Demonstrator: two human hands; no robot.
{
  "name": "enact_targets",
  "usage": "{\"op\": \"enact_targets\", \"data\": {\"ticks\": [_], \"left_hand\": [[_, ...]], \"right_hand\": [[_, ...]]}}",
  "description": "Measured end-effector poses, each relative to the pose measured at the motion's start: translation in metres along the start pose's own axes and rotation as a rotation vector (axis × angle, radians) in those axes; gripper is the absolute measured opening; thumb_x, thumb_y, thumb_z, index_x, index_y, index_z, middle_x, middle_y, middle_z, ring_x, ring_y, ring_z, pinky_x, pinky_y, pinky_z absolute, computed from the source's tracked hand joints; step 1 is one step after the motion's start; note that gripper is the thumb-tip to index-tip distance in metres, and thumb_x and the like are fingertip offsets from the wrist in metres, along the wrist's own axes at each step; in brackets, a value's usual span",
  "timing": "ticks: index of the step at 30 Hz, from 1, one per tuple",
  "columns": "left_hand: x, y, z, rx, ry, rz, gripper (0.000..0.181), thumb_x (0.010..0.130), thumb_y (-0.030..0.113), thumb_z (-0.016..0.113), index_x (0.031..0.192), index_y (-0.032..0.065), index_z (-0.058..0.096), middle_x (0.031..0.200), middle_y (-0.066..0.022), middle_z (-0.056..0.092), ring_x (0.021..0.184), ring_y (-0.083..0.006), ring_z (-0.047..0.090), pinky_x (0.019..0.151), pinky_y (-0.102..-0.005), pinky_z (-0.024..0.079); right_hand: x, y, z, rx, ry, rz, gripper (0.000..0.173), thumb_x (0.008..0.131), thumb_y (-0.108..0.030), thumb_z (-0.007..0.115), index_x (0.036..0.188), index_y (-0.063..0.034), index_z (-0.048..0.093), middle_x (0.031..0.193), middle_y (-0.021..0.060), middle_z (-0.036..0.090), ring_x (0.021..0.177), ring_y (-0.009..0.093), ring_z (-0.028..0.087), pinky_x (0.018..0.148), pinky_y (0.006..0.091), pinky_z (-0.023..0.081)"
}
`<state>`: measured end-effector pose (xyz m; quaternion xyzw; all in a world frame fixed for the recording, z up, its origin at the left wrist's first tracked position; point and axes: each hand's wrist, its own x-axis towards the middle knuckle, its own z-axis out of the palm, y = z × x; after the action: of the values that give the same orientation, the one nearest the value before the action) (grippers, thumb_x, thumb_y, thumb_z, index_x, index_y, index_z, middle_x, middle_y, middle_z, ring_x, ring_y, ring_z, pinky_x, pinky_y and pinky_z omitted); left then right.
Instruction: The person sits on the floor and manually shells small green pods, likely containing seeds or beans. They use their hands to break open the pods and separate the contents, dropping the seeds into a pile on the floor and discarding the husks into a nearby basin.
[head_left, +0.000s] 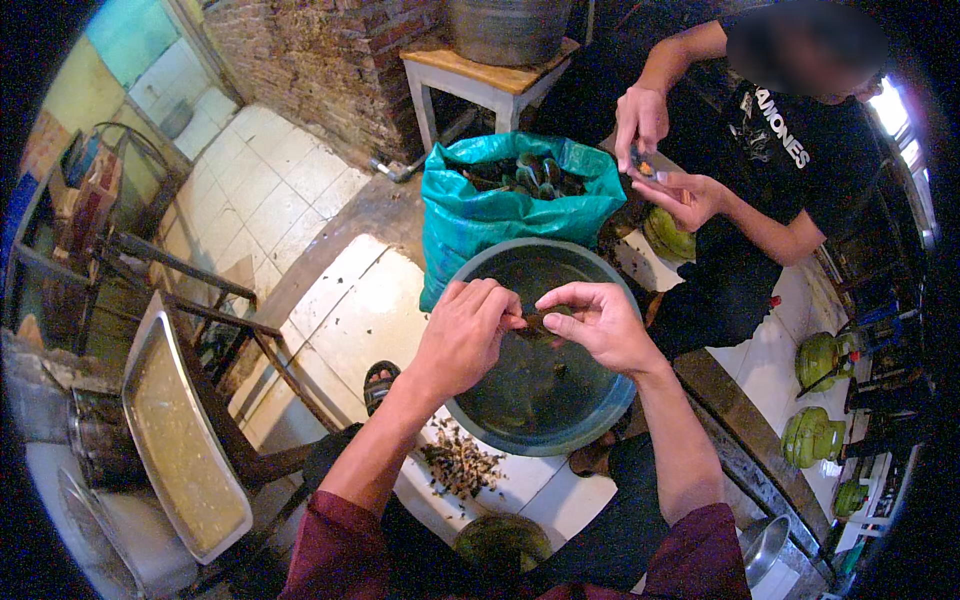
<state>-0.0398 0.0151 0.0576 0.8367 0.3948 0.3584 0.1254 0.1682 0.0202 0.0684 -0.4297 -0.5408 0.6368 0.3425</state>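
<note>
Over a round grey-blue plastic basin (541, 445), my two hands meet around a small mussel (541, 322). My right hand (604, 326) holds the shell between thumb and fingers. At the shell's left end, the fingertips of my left hand (466, 334) pinch something too small to make out. Dark, murky water (555, 397) lies in the basin, with bits in it. Just beyond the rim stands a teal woven plastic sack (510, 217), its mouth wide and several green-edged mussels (536, 176) inside.
Opposite on the right, a co-worker's hands (656, 161) hold a mussel showing orange flesh. Brown scraps (461, 459) lie on the tiles below the basin. A metal tray of pale liquid (184, 435) stands left. Green gas cylinders (814, 435) line the right; a wooden-topped stool (487, 71) stands behind.
</note>
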Motion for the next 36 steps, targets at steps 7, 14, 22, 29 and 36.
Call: {"op": "enact_targets", "data": {"ticks": [7,14,22,29,36], "left_hand": [[0.000,0.000,-0.001,-0.094,0.111,-0.052,0.012,0.081,0.008,0.061,0.084,0.0051,0.049,0.079,-0.0103,0.053,0.078,-0.0300,0.054,0.071,-0.0379,0.040],[-0.006,-0.015,-0.019,-0.234,0.243,-0.315,0.015,0.084,0.001,0.059,0.097,-0.0001,0.052,0.092,-0.0158,0.061,0.088,-0.0337,0.059,0.075,-0.0409,0.047],[-0.011,-0.053,-0.040,0.454,-0.122,-0.758,0.015,0.080,0.010,0.064,0.093,0.0022,0.066,0.089,-0.0233,0.065,0.081,-0.0373,0.064,0.072,-0.0454,0.051],[-0.067,-0.062,0.098,0.000,-0.613,-0.539,0.019,0.080,0.023,0.066,0.084,0.0053,0.070,0.083,-0.0231,0.066,0.085,-0.0377,0.065,0.075,-0.0468,0.052],[-0.115,-0.073,0.171,0.196,-0.901,-0.482,0.026,0.079,0.017,0.064,0.102,0.0044,0.063,0.094,-0.0181,0.067,0.089,-0.0346,0.066,0.078,-0.0450,0.053]], "right_hand": [[0.001,-0.003,0.001,0.030,0.014,0.036,0.021,0.084,-0.011,0.068,0.102,0.0002,0.064,0.090,0.0026,0.064,0.078,0.009,0.060,0.068,0.0257,0.053],[0.000,0.001,-0.008,0.064,0.078,0.028,0.020,0.084,-0.011,0.068,0.102,-0.0009,0.065,0.091,0.0025,0.064,0.079,0.009,0.060,0.068,0.0256,0.053],[0.001,0.005,-0.017,0.066,0.108,-0.032,0.018,0.084,-0.008,0.068,0.101,-0.0013,0.065,0.092,0.0033,0.065,0.080,0.009,0.061,0.069,0.0253,0.053],[0.014,0.039,-0.030,-0.210,0.167,0.016,0.016,0.082,-0.007,0.067,0.098,-0.0016,0.064,0.091,0.0061,0.066,0.081,0.013,0.063,0.068,0.0277,0.053],[0.018,0.193,-0.052,-0.715,-0.131,0.299,0.021,0.074,-0.007,0.071,0.093,0.0000,0.067,0.085,0.0138,0.068,0.083,0.024,0.065,0.075,0.0347,0.051]]}}
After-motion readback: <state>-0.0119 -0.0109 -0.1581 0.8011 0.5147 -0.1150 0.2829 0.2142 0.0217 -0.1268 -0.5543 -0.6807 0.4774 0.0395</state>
